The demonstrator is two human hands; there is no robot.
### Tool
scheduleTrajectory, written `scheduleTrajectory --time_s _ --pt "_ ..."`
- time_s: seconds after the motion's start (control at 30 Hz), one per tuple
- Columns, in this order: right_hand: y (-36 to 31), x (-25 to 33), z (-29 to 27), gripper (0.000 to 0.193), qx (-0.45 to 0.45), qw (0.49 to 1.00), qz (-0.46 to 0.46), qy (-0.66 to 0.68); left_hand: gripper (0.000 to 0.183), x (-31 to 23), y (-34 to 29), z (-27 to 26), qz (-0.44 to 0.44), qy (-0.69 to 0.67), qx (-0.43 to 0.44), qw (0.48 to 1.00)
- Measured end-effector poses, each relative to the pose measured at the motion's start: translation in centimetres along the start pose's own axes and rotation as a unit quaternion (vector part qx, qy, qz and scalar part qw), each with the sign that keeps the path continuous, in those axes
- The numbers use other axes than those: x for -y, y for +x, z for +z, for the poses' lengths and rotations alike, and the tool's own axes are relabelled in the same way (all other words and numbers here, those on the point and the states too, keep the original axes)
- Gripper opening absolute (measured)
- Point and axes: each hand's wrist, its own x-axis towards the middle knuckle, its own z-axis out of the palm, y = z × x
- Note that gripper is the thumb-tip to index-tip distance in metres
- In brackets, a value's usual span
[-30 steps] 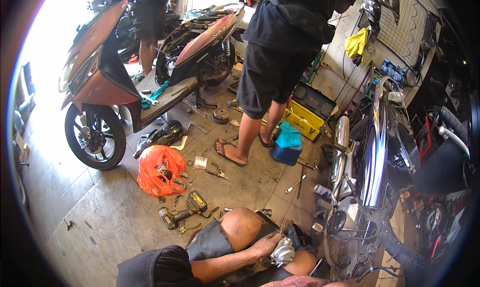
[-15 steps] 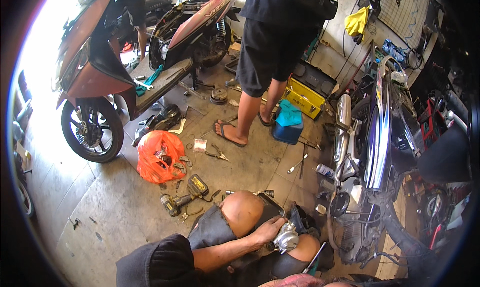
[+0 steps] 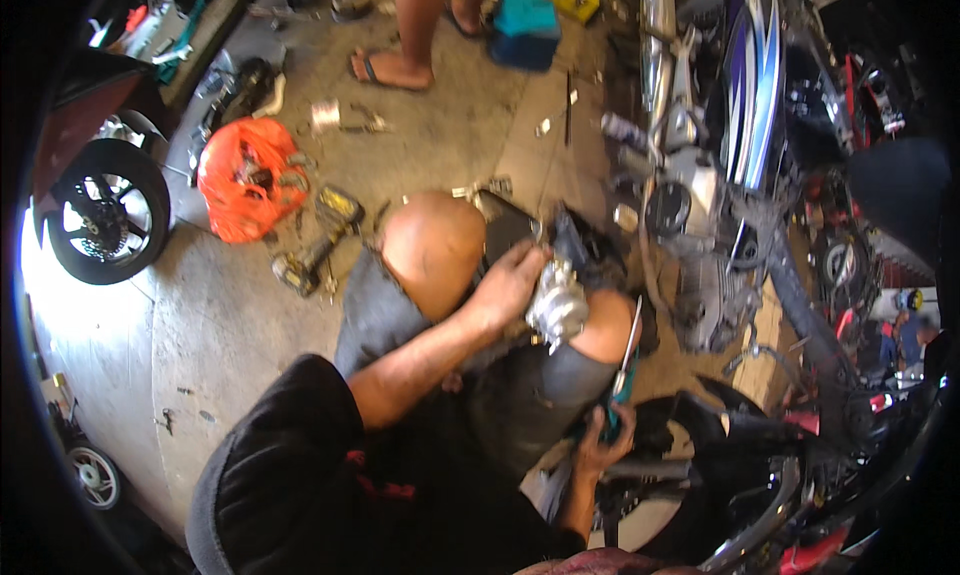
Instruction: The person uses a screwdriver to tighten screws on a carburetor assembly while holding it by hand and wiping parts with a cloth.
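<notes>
Seated, the person's left hand (image 3: 508,287) grips a silver metal part (image 3: 557,305); right hand (image 3: 603,443) clasps a green-handled screwdriver (image 3: 622,370); orange bag (image 3: 248,178) lies left.

One metal engine part (image 3: 557,303), one screwdriver (image 3: 625,360), one orange bag (image 3: 250,180).

Your one view comes from the camera on your head, tilted steeply down over your own shoulder and lap, so your bent knee (image 3: 432,250) sits near the picture's middle and your forearms rise from the lower edge. It is close to your left hand (image 3: 508,287) and right hand (image 3: 600,445), while the concrete floor (image 3: 230,315) spreads further off at left and a stripped motorcycle (image 3: 720,175) stands at right. The fisheye bends everything toward the dark round rim, and another person's sandalled foot (image 3: 390,70) shows at the top.
</notes>
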Motion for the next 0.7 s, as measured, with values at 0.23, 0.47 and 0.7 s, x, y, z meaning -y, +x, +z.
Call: scheduleTrajectory --time_s 0.23,0.47,0.7 --pt "-0.3 3.2 -3.9 0.034 0.101 0.989 0.11 0.0 0.027 1.9 0.1 -0.3 -0.071 0.073 -0.004 0.995" --pt "-0.6 7.2 -7.6 0.031 0.218 0.971 0.094 -0.005 0.033 2.2 0.1 0.1 -0.021 0.244 -0.016 0.969" --pt "-1.6 8.4 -6.0 0.035 0.213 0.961 0.172 0.031 0.034 1.4 -0.3 0.2 -0.008 0.336 -0.006 0.942"
